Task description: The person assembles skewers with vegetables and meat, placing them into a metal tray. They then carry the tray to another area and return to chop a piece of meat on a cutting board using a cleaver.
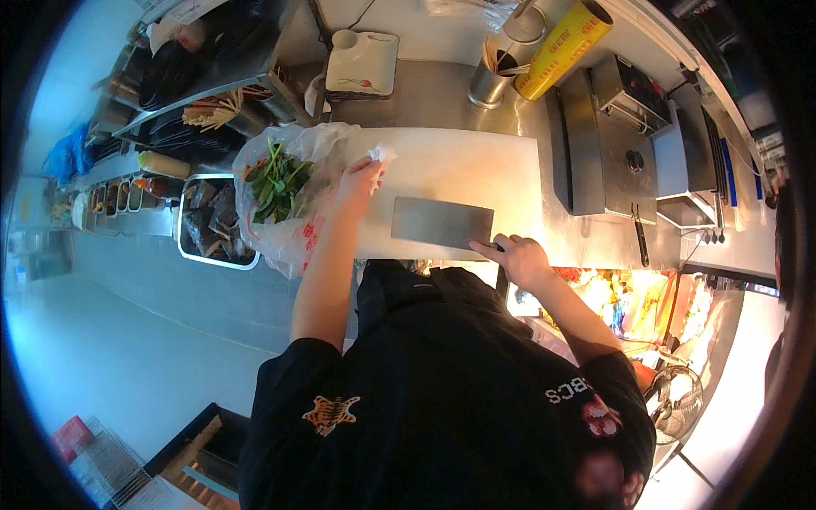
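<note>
My right hand [521,260] grips the dark handle of a cleaver, its index finger reaching along to the blade. The broad steel blade of the cleaver [442,222] lies flat over the near part of a white cutting board [459,159]. A crumpled white tissue or cloth [382,153] is pinched in my left hand [360,182] above the board's left side. Just left of that hand, a clear plastic bag [331,137] with red print overlaps the board's edge. Leafy greens [277,185] with thin green stems rest in the open bag.
A metal tray [220,261] of dark pieces stands left of the bag. Behind the board are stacked square plates [363,64], a steel cup [488,86] of sticks and a yellow roll [564,48]. To the right, a black-handled tool [641,239] lies beside a steel appliance [612,153].
</note>
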